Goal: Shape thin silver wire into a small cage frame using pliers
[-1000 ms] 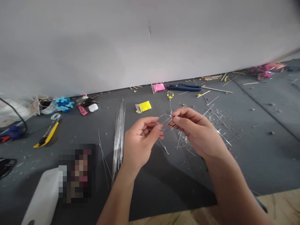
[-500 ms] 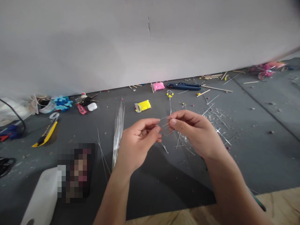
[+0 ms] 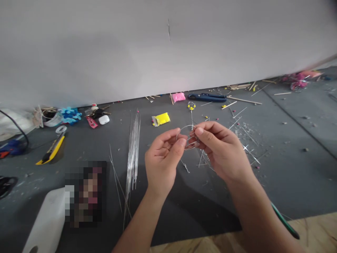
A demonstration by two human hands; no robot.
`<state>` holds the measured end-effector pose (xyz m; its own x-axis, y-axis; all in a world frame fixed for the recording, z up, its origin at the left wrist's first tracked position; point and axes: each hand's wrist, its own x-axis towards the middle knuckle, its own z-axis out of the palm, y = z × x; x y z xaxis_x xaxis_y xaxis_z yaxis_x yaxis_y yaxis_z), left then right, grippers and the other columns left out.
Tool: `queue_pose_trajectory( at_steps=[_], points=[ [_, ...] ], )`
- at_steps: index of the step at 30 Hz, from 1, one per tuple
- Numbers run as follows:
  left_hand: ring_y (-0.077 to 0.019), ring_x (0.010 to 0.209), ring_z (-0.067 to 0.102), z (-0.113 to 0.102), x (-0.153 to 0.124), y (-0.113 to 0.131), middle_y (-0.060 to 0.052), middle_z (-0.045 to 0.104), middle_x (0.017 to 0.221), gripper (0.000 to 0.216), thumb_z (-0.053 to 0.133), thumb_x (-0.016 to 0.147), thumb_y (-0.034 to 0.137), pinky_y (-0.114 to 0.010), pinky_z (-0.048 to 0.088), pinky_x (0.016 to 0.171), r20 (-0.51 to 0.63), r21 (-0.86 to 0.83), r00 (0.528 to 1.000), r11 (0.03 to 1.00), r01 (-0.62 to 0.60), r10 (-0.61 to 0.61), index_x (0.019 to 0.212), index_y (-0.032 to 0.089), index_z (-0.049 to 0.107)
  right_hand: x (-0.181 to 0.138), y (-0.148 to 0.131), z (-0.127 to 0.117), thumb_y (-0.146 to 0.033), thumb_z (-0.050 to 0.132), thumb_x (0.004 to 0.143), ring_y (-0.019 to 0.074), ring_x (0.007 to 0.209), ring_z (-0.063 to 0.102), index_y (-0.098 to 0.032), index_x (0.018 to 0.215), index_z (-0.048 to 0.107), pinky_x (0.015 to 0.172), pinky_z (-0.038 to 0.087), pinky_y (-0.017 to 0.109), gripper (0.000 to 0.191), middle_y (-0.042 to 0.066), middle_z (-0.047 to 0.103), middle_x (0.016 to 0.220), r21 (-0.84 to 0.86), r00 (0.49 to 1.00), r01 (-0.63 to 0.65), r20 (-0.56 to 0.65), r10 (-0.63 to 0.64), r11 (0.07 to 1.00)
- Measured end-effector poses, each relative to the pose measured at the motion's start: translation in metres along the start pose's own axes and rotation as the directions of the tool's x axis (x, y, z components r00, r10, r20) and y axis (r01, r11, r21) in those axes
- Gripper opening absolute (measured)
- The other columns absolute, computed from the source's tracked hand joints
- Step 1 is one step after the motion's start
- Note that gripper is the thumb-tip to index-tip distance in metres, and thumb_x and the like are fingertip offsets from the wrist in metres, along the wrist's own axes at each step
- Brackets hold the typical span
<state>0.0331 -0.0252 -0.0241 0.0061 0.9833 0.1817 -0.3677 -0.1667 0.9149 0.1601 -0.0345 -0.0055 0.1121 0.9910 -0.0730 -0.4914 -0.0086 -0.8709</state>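
Note:
Between my two hands is a thin wire ring [image 3: 187, 126] with a few wires crossing its inside. My left hand [image 3: 165, 151] pinches the ring's left side between thumb and fingers. On the opposite side, my right hand [image 3: 216, 144] grips the rim, its fingertips partly behind the ring. Just beyond, a twisted wire piece with a round head and yellow bits [image 3: 191, 106] lies on the dark table. Below the ring, a twisted wire end [image 3: 185, 168] shows. A bundle of straight wires [image 3: 133, 151] lies left of my left hand.
Beyond my hands lie a yellow packet [image 3: 161, 119], a pink packet [image 3: 179, 97] and dark-handled pliers [image 3: 207, 97]. Wire offcuts [image 3: 246, 149] litter the right. A yellow utility knife [image 3: 54, 149] and white earbud case [image 3: 104, 119] lie left. A green handle [image 3: 285, 221] sits by my right forearm.
My left hand has shifted right and turned more upright, closer to my right hand. The wire ring now faces me more openly, with its round outline showing.

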Motion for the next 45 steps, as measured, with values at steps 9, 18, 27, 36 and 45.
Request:
queue_pose_trajectory(
  at_steps=[9,18,27,36,45],
  points=[
    [-0.0113,0.078,0.069,-0.005,0.001,0.003,-0.002,0.075,0.096,0.022,0.064,0.086,0.021,-0.022,0.060,0.065,0.122,-0.061,0.990,0.995,0.074,-0.066,0.105,0.029,0.071,-0.001,0.000,-0.002,-0.026,0.068,0.083,0.0105,0.068,0.065,-0.022,0.079,0.068,0.062,0.055,0.023,0.006,-0.001,0.066,0.077,-0.026,0.999,0.027,-0.024,-0.027,0.999],
    [-0.0123,0.068,0.066,-0.007,0.006,0.005,-0.002,0.074,0.086,0.015,0.069,0.081,0.029,-0.024,0.058,0.056,0.073,-0.049,0.989,0.991,0.128,-0.125,0.096,0.027,0.073,-0.002,-0.003,-0.001,-0.028,0.067,0.083,0.0139,0.071,0.063,-0.023,0.080,0.065,0.065,0.055,0.030,0.006,0.000,0.063,0.077,-0.047,0.999,-0.026,0.021,0.027,0.999],
    [-0.0098,0.060,0.064,-0.008,0.009,0.008,0.000,0.071,0.075,0.010,0.073,0.078,0.028,-0.021,0.056,0.052,0.066,-0.090,0.983,0.980,0.176,-0.170,0.088,0.025,0.075,-0.002,-0.002,-0.002,-0.029,0.068,0.083,0.0135,0.072,0.064,-0.024,0.085,0.070,0.067,0.056,0.029,0.006,0.000,0.068,0.078,-0.052,0.998,-0.040,0.037,0.042,0.998],
    [-0.0080,0.060,0.061,-0.013,0.013,0.010,0.001,0.066,0.073,0.011,0.074,0.076,0.030,-0.018,0.053,0.051,0.092,-0.128,0.969,0.962,0.241,-0.231,0.086,0.024,0.076,-0.005,-0.005,0.001,-0.030,0.067,0.084,0.0117,0.068,0.064,-0.023,0.080,0.071,0.064,0.054,0.026,0.009,-0.001,0.069,0.077,-0.064,0.992,-0.083,0.091,0.089,0.994],
    [-0.0083,0.057,0.057,-0.012,0.016,0.014,0.001,0.061,0.068,0.014,0.077,0.073,0.035,-0.019,0.049,0.047,0.092,-0.129,0.953,0.945,0.300,-0.290,0.082,0.024,0.076,-0.006,-0.006,0.000,-0.033,0.065,0.085,0.0124,0.067,0.063,-0.023,0.083,0.068,0.061,0.055,0.027,0.011,0.000,0.066,0.079,-0.098,0.988,-0.095,0.112,0.106,0.991]
  ],
)
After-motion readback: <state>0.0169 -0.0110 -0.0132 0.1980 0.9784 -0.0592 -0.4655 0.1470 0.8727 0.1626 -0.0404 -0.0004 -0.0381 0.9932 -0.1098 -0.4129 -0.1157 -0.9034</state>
